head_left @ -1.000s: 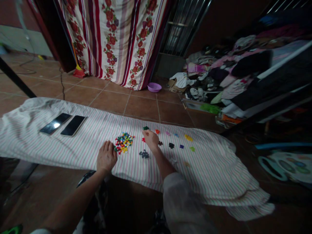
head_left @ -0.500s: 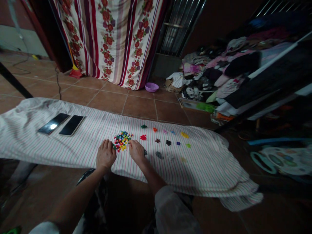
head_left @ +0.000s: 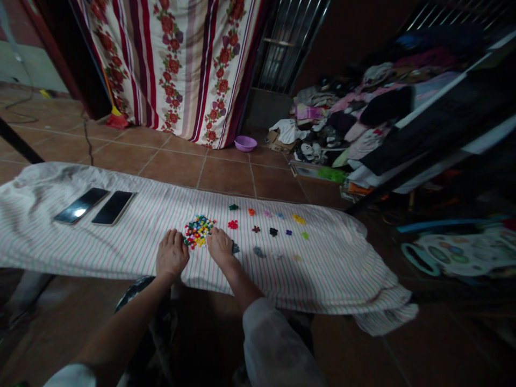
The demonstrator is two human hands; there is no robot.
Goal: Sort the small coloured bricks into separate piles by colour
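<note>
A mixed pile of small colourful beads (head_left: 199,230) lies on a striped cloth (head_left: 322,285). My left hand (head_left: 172,253) rests flat on the cloth at the pile's left edge, fingers stretched forward. At the right edge, my right hand (head_left: 221,246) has its fingertips pressed together; whatever is between them is too small to make out. To the right lie little single-colour groups: red beads (head_left: 233,224), black beads (head_left: 273,232), yellow beads (head_left: 299,219) and dark green beads (head_left: 233,207). Grey beads (head_left: 258,251) sit nearer me, and my right hand partly covers another dark grey group (head_left: 235,247).
Two phones, one dark (head_left: 113,208) and one reflecting light (head_left: 81,205), lie on the cloth's left. Beyond are a flowered curtain (head_left: 189,70), a purple basin (head_left: 245,143) and a heap of clothes (head_left: 342,113). A broom (head_left: 116,119) stands by the curtain.
The whole view has shifted slightly, so everything sits a little further left. My right hand stays at the pile's right edge and my left hand at its left.
</note>
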